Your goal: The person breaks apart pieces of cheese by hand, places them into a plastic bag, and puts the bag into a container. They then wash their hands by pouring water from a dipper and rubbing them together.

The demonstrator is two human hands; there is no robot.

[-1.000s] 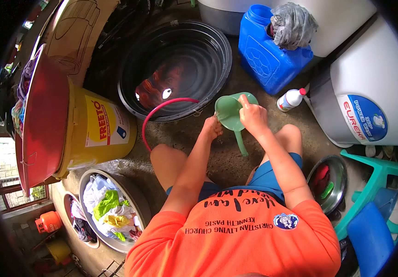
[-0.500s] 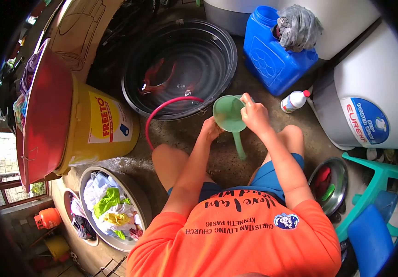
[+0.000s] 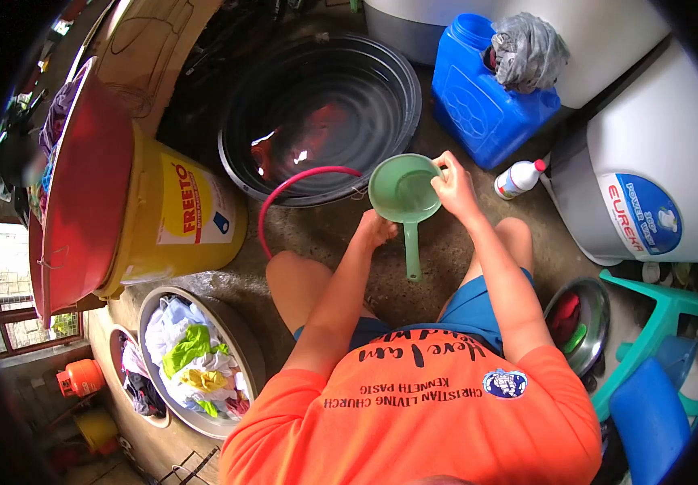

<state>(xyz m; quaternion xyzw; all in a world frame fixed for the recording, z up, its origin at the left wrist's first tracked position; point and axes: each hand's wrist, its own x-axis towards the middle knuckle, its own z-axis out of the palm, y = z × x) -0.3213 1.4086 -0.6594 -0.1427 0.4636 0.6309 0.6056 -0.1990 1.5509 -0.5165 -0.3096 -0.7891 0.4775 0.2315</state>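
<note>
A pale green water dipper is held between my knees and the black basin, its open bowl facing up and its handle pointing back toward me. My right hand grips the dipper's right rim, thumb and fingers pinched over the edge. At the lower left of the bowl, my left hand is closed against the dipper, its fingers partly hidden beneath it. The large black basin just beyond holds water with reddish reflections on its surface. A pink hose runs over the basin's near rim.
To the left are a yellow bucket, a red basin and a tub of clothes. A blue jerrycan, a white bottle and a washing machine stand right. A metal basin and green stool sit near my right side.
The dipper has tilted and shifted slightly up and left, showing more of its bowl and handle. My right hand has risen a little with it; the left stays low beside the bowl.
</note>
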